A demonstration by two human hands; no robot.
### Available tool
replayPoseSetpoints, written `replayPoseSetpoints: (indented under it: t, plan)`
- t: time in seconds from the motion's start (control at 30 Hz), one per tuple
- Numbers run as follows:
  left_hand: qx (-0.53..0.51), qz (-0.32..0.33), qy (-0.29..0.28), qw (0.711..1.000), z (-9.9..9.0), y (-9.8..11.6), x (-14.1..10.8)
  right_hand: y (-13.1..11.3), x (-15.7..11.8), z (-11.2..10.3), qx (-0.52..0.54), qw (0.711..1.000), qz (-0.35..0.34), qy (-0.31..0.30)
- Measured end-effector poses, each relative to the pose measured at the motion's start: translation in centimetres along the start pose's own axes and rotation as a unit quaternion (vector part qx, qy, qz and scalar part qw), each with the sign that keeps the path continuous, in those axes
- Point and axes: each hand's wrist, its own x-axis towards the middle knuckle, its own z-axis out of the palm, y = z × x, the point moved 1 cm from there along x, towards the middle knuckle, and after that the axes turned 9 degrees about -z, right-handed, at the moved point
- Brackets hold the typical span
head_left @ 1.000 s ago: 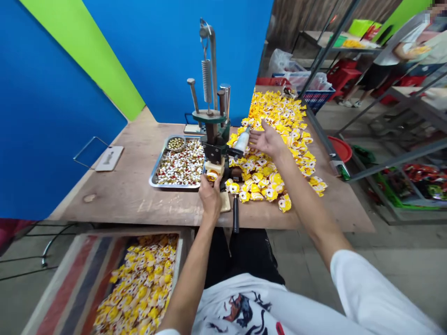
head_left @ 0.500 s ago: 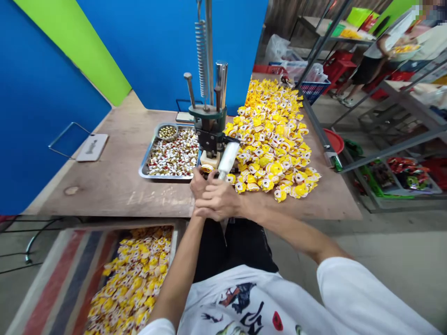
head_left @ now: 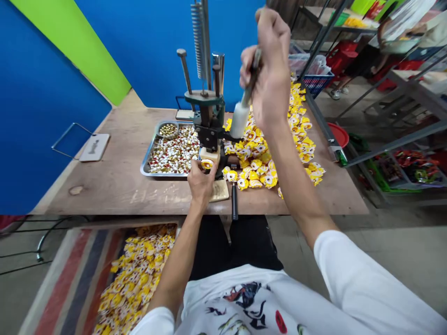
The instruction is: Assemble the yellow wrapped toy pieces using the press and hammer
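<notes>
My left hand [head_left: 201, 183] pinches a small yellow and white piece [head_left: 206, 164] between thumb and forefinger, against the pale block [head_left: 210, 155] at the foot of a hand press [head_left: 207, 125]. Raised at the right, my right hand [head_left: 270, 70] is wrapped round the press lever [head_left: 249, 88], which has a white sleeve [head_left: 240, 120] low on it and slants upward. A metal tray [head_left: 173, 151] of small white, red and gold parts lies left of the press, with a bowl of gold beads [head_left: 168, 130] in its corner. Yellow figure pieces [head_left: 254, 160] are heaped to the right.
A black-handled tool [head_left: 234, 202] and a pale pad [head_left: 220, 190] lie at the table's front edge. Below left, a box with a striped cover [head_left: 80, 279] holds more yellow pieces. Blue panels [head_left: 153, 51] stand behind; a metal frame [head_left: 319, 125] is at the right, with people beyond.
My right hand has swung the lever up and away from the table, from beside my left hand. The left hand stays at the press foot, and the piece in it now shows clearly.
</notes>
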Motion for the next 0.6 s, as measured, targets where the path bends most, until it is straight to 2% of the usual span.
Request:
replayPoseSetpoints:
  t: [0.07,0.1,0.13,0.17,0.2,0.23,0.3,0.33,0.37,0.4,0.43,0.5,0.6]
  plan:
    - [-0.001,0.005,0.028,1.000,-1.0,0.6,0.0,4.4,5.5,-2.7,0.048,0.987,0.135,0.070]
    - [-0.013,-0.010,0.026,1.000,-1.7,0.6,-0.1,6.4,6.6,-3.7,0.050,0.980,0.181,0.066]
    - [-0.036,-0.043,0.011,0.998,-2.6,0.4,-0.3,8.0,6.4,-4.3,0.043,0.976,0.201,0.065]
    - [-0.069,-0.087,-0.020,0.994,-3.5,0.0,-0.5,8.7,4.9,-4.6,0.027,0.979,0.194,0.063]
    - [-0.106,-0.138,-0.063,0.983,-4.3,-0.6,-0.8,8.7,2.3,-4.5,0.006,0.985,0.160,0.063]
    - [-0.145,-0.187,-0.114,0.965,-5.1,-1.2,-1.2,7.9,-1.1,-4.0,-0.024,0.993,0.096,0.062]
    - [-0.209,-0.259,-0.207,0.920,-6.1,-2.5,-2.0,5.0,-9.2,-2.2,-0.082,0.996,-0.021,0.032]
    - [-0.228,-0.279,-0.243,0.901,-6.3,-2.9,-2.5,3.4,-13.2,-1.0,-0.102,0.994,-0.048,-0.014]
    - [-0.239,-0.292,-0.271,0.886,-6.3,-3.3,-2.8,2.1,-17.0,0.3,-0.115,0.987,-0.069,-0.091]
    - [-0.244,-0.297,-0.295,0.875,-6.1,-3.6,-3.1,1.2,-20.3,1.5,-0.133,0.972,-0.088,-0.174]
    - [-0.239,-0.298,-0.317,0.868,-5.8,-3.7,-3.3,1.0,-22.9,2.6,-0.154,0.958,-0.092,-0.225]
    - [-0.209,-0.282,-0.336,0.874,-5.0,-4.1,-3.4,2.2,-26.3,4.2,-0.182,0.943,-0.087,-0.266]
    - [-0.141,-0.234,-0.312,0.910,-4.2,-4.8,-3.0,5.6,-27.7,5.0,-0.167,0.959,-0.070,-0.220]
